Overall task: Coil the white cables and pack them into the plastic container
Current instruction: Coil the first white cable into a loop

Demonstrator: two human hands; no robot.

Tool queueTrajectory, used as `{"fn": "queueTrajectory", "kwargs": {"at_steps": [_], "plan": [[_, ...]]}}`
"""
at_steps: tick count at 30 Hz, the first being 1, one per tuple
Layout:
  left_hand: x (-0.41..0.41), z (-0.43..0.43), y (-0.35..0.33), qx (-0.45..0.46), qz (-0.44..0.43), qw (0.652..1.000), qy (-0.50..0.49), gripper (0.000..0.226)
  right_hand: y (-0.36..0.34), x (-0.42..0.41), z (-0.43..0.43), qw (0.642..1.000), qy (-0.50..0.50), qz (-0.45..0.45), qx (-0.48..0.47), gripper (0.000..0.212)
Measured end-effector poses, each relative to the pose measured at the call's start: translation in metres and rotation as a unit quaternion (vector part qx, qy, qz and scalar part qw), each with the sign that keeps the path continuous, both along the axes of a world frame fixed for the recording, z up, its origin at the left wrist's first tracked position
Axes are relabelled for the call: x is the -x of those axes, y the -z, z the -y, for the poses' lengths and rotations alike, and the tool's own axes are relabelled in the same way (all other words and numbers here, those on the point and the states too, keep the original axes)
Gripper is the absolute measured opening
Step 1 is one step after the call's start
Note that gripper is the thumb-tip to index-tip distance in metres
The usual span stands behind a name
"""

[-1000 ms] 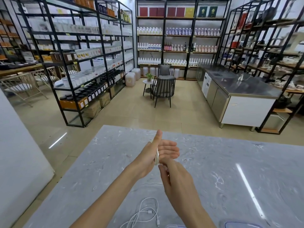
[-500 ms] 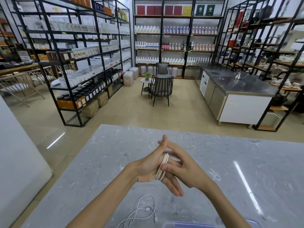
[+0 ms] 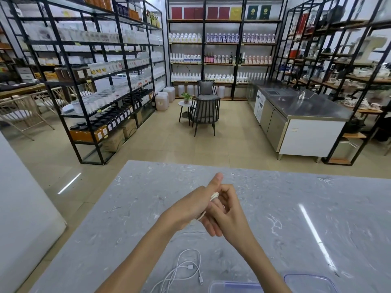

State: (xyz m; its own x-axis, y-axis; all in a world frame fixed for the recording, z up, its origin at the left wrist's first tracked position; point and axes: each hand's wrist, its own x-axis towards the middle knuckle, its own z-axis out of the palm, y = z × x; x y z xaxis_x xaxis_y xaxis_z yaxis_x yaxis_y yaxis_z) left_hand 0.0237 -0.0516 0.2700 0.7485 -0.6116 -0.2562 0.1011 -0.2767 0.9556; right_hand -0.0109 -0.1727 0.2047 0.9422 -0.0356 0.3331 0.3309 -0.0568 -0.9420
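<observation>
Your right hand (image 3: 229,214) has swung round the left hand (image 3: 188,208). Half a second ago its fingers lay spread across the white cable coil (image 3: 214,196); now they are curled in at the coil's 12 o'clock edge. That looks like another turn being laid, so the first cable is probably nearly wound. None of it is packed yet.

Head view: your left hand is held above the marble table (image 3: 296,208), back towards you. Its thumb is straight and points to 1 o'clock. Its fingers are straight and close together, running to 5 o'clock, with the coil looped round them. Your right fingers seem to pinch the strand at the top of the coil, though the contact itself is hidden behind the knuckles.

A loose white cable (image 3: 184,269) lies uncoiled on the table at 6 o'clock from your hands, plug ends showing. The plastic container (image 3: 232,286) sits at the frame's bottom edge, at 5 o'clock, and nothing can be seen inside it. Its lid (image 3: 309,281) lies just beside it, towards 3 o'clock. You'll need to grip the coil firmly as you slide it off, or it may spring open.
</observation>
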Motion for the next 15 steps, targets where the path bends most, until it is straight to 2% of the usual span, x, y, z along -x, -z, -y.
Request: {"fn": "queueTrajectory", "kwargs": {"at_steps": [4, 7, 11, 15], "plan": [[0.0, 0.0, 0.003, -0.02, 0.108, 0.986, -0.127, 0.088, -0.007, -0.003, -0.013, 0.999, 0.016, 0.016, -0.028, 0.02], [0.002, -0.001, 0.009, 0.04, 0.122, 0.971, -0.2, 0.083, -0.009, -0.004, -0.021, 0.999, 0.007, 0.022, -0.041, 0.022], [-0.022, -0.034, 0.0, 0.125, 0.137, 0.907, -0.378, 0.069, -0.004, -0.002, -0.016, 0.994, 0.085, 0.043, -0.058, 0.027], [-0.03, -0.043, 0.002, 0.111, 0.14, 0.911, -0.372, 0.07, 0.002, 0.0, -0.021, 0.994, 0.086, 0.062, -0.028, 0.016]]}}
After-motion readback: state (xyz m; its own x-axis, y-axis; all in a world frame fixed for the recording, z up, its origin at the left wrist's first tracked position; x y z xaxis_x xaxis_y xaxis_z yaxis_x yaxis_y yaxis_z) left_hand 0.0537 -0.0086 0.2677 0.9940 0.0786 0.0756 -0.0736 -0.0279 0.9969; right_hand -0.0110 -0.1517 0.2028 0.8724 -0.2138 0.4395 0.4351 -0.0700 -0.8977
